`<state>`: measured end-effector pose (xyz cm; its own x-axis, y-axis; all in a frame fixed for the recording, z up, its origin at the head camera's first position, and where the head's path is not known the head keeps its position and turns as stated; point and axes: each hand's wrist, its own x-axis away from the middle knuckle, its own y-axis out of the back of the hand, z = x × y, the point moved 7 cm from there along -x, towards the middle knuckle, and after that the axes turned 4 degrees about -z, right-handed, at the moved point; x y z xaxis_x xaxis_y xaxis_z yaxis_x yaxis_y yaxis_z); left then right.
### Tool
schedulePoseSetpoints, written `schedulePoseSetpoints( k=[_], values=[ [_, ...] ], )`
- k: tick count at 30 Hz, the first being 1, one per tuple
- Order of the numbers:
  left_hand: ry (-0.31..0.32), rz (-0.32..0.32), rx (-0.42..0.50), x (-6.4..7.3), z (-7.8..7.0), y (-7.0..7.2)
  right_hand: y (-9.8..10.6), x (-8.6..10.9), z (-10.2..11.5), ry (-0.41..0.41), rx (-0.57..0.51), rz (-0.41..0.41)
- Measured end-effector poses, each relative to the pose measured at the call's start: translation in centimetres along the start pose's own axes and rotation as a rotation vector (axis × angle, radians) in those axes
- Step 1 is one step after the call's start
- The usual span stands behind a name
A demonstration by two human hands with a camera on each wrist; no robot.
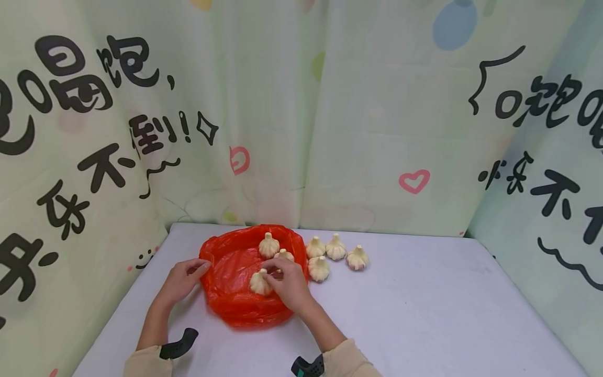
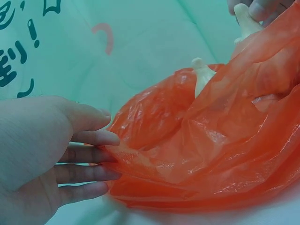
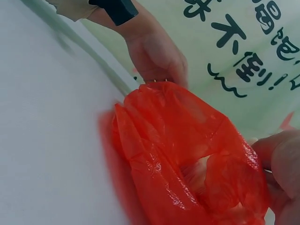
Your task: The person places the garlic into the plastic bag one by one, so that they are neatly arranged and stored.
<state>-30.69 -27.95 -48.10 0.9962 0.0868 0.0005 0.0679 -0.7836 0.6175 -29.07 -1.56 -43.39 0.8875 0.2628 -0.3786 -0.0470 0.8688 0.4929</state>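
Observation:
A red plastic bag (image 1: 231, 272) lies wide open on the table with garlic bulbs inside. My right hand (image 1: 289, 285) reaches over the bag's right side and pinches a garlic bulb (image 1: 259, 284) at its stem; in the left wrist view that pale stem (image 2: 246, 21) shows between the fingertips. Two more bulbs sit toward the back of the bag, one garlic bulb (image 1: 268, 245) upright and another partly behind my right hand. At the left rim is my left hand (image 1: 181, 280), its fairly straight fingers (image 2: 89, 173) touching the red plastic.
Several loose garlic bulbs (image 1: 319, 268) stand close together just right of the bag. A white-covered table (image 1: 424, 303) extends to the right. Printed curtains (image 1: 367, 131) hang behind the table and along both sides.

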Motion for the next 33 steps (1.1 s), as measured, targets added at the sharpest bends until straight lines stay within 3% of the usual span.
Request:
schedulePoseSetpoints(
  k=[20,33],
  values=[
    [0.010,-0.007,0.005,-0.2,0.2,0.0,-1.1,0.5,-0.8,-0.044,0.039,0.080],
    [-0.001,-0.004,0.002,-0.2,0.1,0.0,-1.2,0.5,-1.0,-0.059,0.023,0.080]
  ],
)
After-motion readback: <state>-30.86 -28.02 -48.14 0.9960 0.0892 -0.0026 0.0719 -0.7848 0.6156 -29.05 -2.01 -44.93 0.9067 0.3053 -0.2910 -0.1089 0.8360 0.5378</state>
